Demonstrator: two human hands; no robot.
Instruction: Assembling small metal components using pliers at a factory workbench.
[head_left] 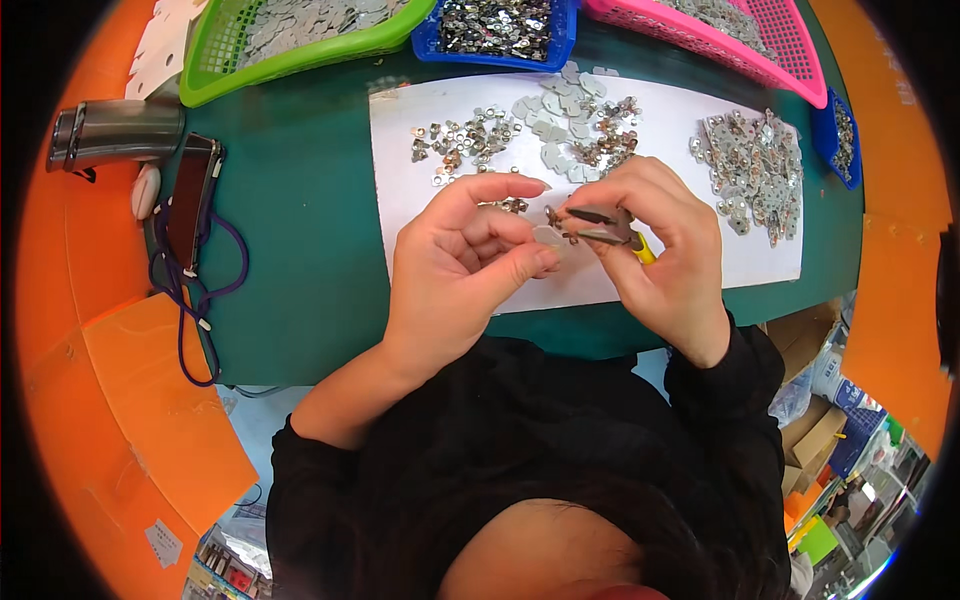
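My right hand (672, 225) is wrapped round a pair of small pliers with yellow handles (646, 250). The dark jaws (600, 226) of the pliers point left and are spread apart, with a small metal piece at their tips. Facing them, my left hand (455, 255) has its index finger stretched out above. A thin pale metal plate (547, 235) shows between its thumb and curled fingers, partly hidden by them. Both hands are above a white sheet (400, 190). Just beyond them lie small shiny metal fittings (470, 138) and flat grey plates (560, 115).
A green basket (300, 62), a blue bin (490, 62) and a pink basket (700, 52) of metal parts line the far edge. Assembled-looking pieces (750, 170) are heaped at right, near a small blue bin (838, 140). A corded phone (193, 200) and a tumbler (120, 133) are at left.
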